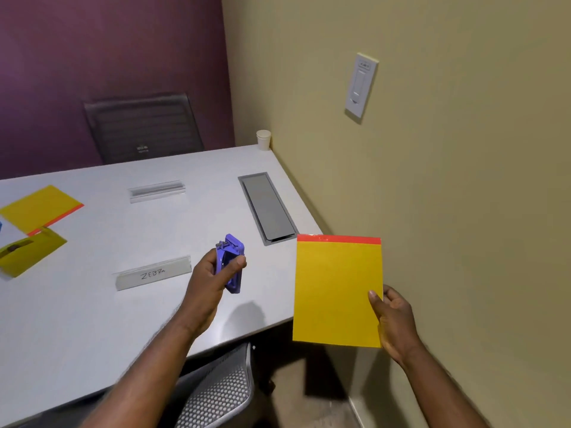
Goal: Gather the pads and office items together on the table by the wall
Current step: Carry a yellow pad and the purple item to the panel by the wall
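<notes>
Purple wall (108,50) at the far left meets a tan wall (448,180) on the right, which carries a white switch (361,84). Against the tan wall stands a pale grey table (92,319), its near right corner just left of the person. By the far right corner, touching the tan wall or nearly so, sits a paper cup (263,139). Near the right edge a grey cable hatch (268,208) is set flush in the top. Toward the far middle lies a clear sign holder (157,190); nearer lies a second holder (153,272) with "ZEBRA" written on it, just left of the left hand. At the far left lies a yellow pad (38,208) with a red strip, and just nearer it a greenish folder (29,253) with something dark on it, too blurred to name. A dark chair (142,128) stands beyond the table and a mesh chair (222,387) is tucked under the near edge. The left hand (213,279) is above the table with fingers and thumb curled round a purple punch (231,261), lifted off the surface. The right hand (392,316) pinches the lower right edge of another pad (336,291), thumb on its face, holding it upright off the table's right corner, close to the tan wall.
</notes>
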